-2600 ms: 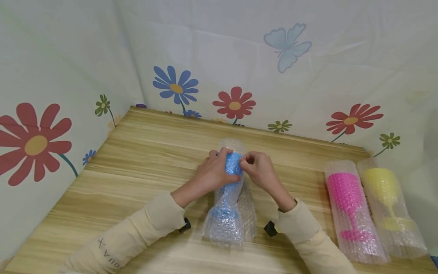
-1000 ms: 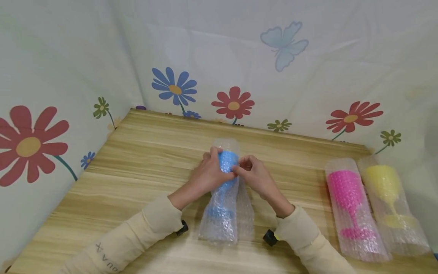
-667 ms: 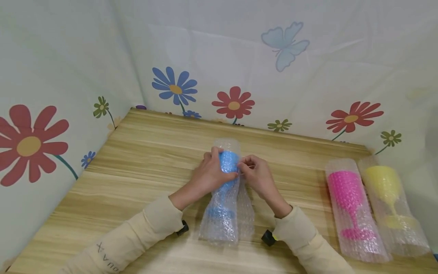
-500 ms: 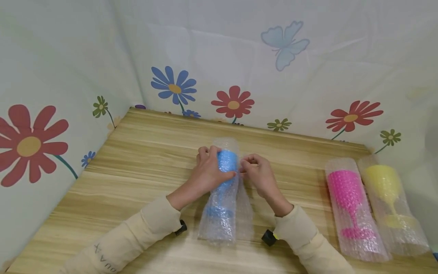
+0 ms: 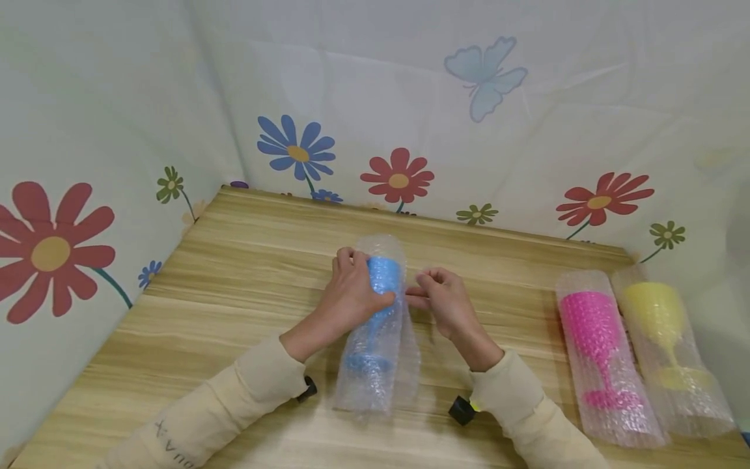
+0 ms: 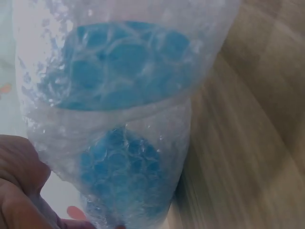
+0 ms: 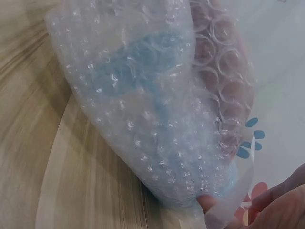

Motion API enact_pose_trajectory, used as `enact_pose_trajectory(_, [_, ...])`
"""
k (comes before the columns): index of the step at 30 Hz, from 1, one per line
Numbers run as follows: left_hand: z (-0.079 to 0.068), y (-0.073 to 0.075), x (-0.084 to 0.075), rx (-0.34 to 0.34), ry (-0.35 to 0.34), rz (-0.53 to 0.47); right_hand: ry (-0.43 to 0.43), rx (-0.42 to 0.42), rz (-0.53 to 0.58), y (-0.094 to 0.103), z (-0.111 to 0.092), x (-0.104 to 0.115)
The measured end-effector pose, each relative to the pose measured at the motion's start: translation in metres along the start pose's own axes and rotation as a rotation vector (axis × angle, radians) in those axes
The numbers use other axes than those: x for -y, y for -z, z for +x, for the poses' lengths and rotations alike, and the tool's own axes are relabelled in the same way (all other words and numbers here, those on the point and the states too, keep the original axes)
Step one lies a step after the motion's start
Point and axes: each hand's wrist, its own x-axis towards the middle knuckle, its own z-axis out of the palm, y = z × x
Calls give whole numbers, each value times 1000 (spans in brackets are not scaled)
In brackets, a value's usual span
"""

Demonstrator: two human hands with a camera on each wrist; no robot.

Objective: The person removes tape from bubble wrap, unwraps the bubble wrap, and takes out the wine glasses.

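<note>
A blue plastic goblet point(image 5: 385, 273) in bubble wrap point(image 5: 362, 392) lies on the wooden table, its foot toward me. My left hand point(image 5: 350, 296) grips it round the cup, thumb across the top. In the left wrist view the blue foot point(image 6: 126, 67) shows through the bubbles. Just right of the cup, my right hand point(image 5: 450, 303) pinches a translucent strip, which looks like clear tape point(image 7: 234, 198), near the wrap's edge. A loose flap of wrap point(image 5: 408, 368) hangs along the goblet's right side.
To the right lie two more bubble-wrapped goblets, one pink point(image 5: 592, 319) and one yellow point(image 5: 655, 309), side by side on the table point(image 5: 246, 273). A white curtain point(image 5: 363, 85) printed with flowers and a butterfly rises behind and at the left.
The wrapped goblet and my left hand have shifted a little left. My right hand has drawn slightly away from the cup, opening a small gap where its fingers touched the wrap.
</note>
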Motion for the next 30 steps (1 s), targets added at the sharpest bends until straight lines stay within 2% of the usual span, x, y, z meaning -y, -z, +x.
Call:
enact_pose_trajectory(3, [-2,5,1,10,-12,-12,5,14,23,-3,0,1])
enact_pose_trajectory(10, [-11,12,2,88,-35,19,35,54,87,-11,-1,3])
enact_pose_trajectory(18, [-14,14,4,104,-6,7,61,61,129,-19,-1,3])
enact_pose_trajectory(21, [-14,13,7,89,-3,0,62,50,129,-21,-1,0])
enact_pose_trajectory(26, [-9,10,10,59,-3,-13,77,-18,75,-26,-1,-6])
enact_pose_trajectory(30, [-8,9,11,54,3,-20,104,-70,-59,-29,-4,-9])
